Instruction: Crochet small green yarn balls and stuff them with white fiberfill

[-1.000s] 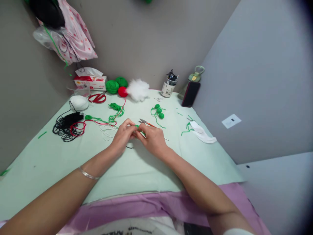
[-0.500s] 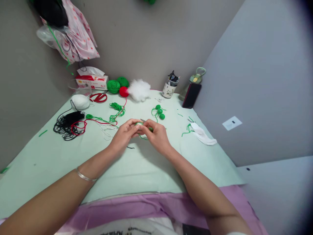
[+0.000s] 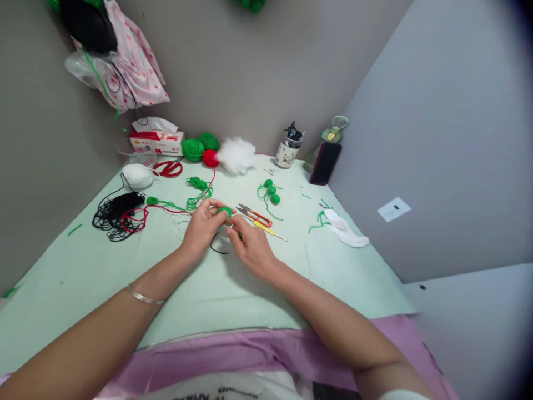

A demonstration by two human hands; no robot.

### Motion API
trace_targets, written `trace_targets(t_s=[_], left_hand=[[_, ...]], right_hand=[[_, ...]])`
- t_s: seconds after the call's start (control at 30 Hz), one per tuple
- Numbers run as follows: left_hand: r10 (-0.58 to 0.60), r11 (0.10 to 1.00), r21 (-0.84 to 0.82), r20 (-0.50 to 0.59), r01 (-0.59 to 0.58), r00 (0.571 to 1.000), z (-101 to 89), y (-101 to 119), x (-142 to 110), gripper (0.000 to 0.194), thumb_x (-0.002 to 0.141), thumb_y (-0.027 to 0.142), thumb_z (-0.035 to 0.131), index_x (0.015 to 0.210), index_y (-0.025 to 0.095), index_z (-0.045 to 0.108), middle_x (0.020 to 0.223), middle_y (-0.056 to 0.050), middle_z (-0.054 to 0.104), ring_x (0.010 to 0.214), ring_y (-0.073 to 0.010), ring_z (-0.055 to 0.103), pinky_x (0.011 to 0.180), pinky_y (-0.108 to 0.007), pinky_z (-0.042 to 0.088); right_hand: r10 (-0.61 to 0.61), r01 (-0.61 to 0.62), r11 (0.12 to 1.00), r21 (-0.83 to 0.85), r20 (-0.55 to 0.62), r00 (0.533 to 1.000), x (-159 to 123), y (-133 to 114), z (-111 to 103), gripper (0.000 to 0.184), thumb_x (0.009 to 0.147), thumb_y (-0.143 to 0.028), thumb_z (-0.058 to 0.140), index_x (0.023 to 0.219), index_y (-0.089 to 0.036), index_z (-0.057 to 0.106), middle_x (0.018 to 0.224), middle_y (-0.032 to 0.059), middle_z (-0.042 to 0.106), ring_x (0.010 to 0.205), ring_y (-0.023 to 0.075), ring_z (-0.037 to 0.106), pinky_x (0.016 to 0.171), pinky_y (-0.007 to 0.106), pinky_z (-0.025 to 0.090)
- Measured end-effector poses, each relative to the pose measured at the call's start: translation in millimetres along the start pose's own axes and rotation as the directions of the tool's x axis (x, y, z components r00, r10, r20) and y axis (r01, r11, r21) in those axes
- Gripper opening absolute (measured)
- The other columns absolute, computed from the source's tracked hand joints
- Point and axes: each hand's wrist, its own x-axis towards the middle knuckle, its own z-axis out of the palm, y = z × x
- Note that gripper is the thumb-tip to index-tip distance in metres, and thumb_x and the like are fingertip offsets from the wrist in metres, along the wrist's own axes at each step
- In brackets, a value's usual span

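My left hand [image 3: 204, 225] pinches a small round green crocheted piece [image 3: 225, 211] between thumb and fingers, a little above the table. Close against it, my right hand [image 3: 252, 243] has its fingers bent and pressed together, with a bit of green yarn [image 3: 240, 235] showing between them. Just beyond the right hand lie thread snips [image 3: 256, 215] with orange handles, and a yellow-handled crochet hook [image 3: 265, 227] beside them. A short black yarn piece [image 3: 219, 251] lies below the hands.
Small green balls [image 3: 272, 190] with yarn tails lie behind the hands. To the left are black yarn [image 3: 119, 214], white yarn [image 3: 137, 175] and red scissors [image 3: 168, 168]. White stuffing [image 3: 236, 155], a pen cup [image 3: 288, 153] and a phone [image 3: 326, 164] stand along the back.
Both hands have shifted slightly left and the right hand has lowered. The snips and crochet hook now show beyond it. The green piece in the left hand is more exposed.
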Motion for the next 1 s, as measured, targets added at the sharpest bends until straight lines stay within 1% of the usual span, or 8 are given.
trace_targets(t_s=[0.07,0.17,0.3,0.43,0.6,0.8,0.93,1.0], left_hand=[[0.029,0.999,-0.014,-0.045,-0.029,0.999,-9.7,6,4,0.031,0.070,0.031,0.080,0.088,0.020,0.057,0.078,0.000,0.074,0.068,-0.0174,0.069,0.072,-0.032,0.053],[0.096,0.995,-0.019,-0.148,-0.100,0.984,-25.5,14,13,0.030,0.072,0.031,0.080,0.091,0.021,0.059,0.081,0.000,0.073,0.074,-0.0178,0.070,0.077,-0.033,0.053],[0.165,0.986,0.025,-0.200,-0.163,0.966,-36.6,21,16,0.027,0.073,0.030,0.082,0.095,0.022,0.068,0.086,0.000,0.070,0.079,-0.0167,0.066,0.077,-0.030,0.051],[0.160,0.984,0.092,-0.100,-0.151,0.982,-32.3,22,10,0.028,0.075,0.031,0.082,0.102,0.024,0.076,0.089,-0.001,0.069,0.082,-0.0174,0.061,0.075,-0.030,0.049],[0.089,0.989,0.115,0.014,-0.090,0.996,-23.8,19,3,0.034,0.077,0.035,0.082,0.107,0.023,0.073,0.092,-0.002,0.072,0.090,-0.0198,0.066,0.080,-0.032,0.049],[0.025,0.997,0.075,0.036,-0.028,0.999,-17.6,13,-3,0.036,0.075,0.040,0.083,0.096,0.021,0.059,0.083,0.002,0.068,0.079,-0.0207,0.074,0.075,-0.033,0.053],[0.030,0.996,0.087,0.055,-0.034,0.998,-14.6,12,-6,0.033,0.076,0.038,0.082,0.095,0.021,0.061,0.081,0.002,0.067,0.078,-0.0197,0.074,0.069,-0.031,0.053],[0.036,0.994,0.099,0.070,-0.043,0.997,-13.6,13,-7,0.031,0.076,0.037,0.080,0.096,0.021,0.063,0.080,0.002,0.068,0.077,-0.0191,0.073,0.069,-0.030,0.053]], right_hand=[[-0.106,0.106,0.993,0.047,0.002,0.994,0,0,-4,0.025,0.102,-0.026,0.045,0.118,-0.021,0.063,0.089,0.0030,0.070,0.075,0.0178,0.063,0.070,0.028,0.043],[-0.197,0.198,0.980,-0.005,-0.101,0.975,3,6,-20,0.025,0.103,-0.028,0.050,0.119,-0.020,0.067,0.117,0.0104,0.068,0.103,0.0193,0.064,0.088,0.030,0.047],[0.095,-0.113,0.935,-0.337,-0.071,0.993,11,26,-47,0.029,0.106,-0.025,0.042,0.117,-0.020,0.067,0.111,0.0093,0.068,0.101,0.0199,0.063,0.084,0.030,0.045],[0.196,-0.160,0.891,-0.426,0.042,0.980,16,41,-52,0.022,0.098,-0.015,0.049,0.097,-0.018,0.071,0.099,0.0100,0.068,0.089,0.0226,0.063,0.070,0.031,0.039],[0.234,-0.163,0.878,-0.450,0.105,0.967,17,40,-41,0.021,0.095,-0.009,0.047,0.097,-0.013,0.068,0.106,0.0155,0.066,0.093,0.0251,0.060,0.068,0.031,0.037],[0.210,-0.177,0.942,-0.283,0.089,0.974,16,41,-43,0.019,0.088,-0.008,0.051,0.097,-0.017,0.065,0.100,0.0095,0.066,0.090,0.0211,0.058,0.073,0.030,0.039],[0.174,-0.170,0.984,-0.049,0.109,0.979,17,36,-49,0.025,0.094,-0.020,0.047,0.114,-0.017,0.062,0.086,0.0023,0.066,0.074,0.0155,0.058,0.068,0.028,0.043],[0.143,-0.169,0.969,0.177,0.151,0.978,15,29,-51,0.030,0.097,-0.031,0.047,0.119,-0.017,0.062,0.080,-0.0002,0.062,0.066,0.0130,0.055,0.061,0.026,0.041]])
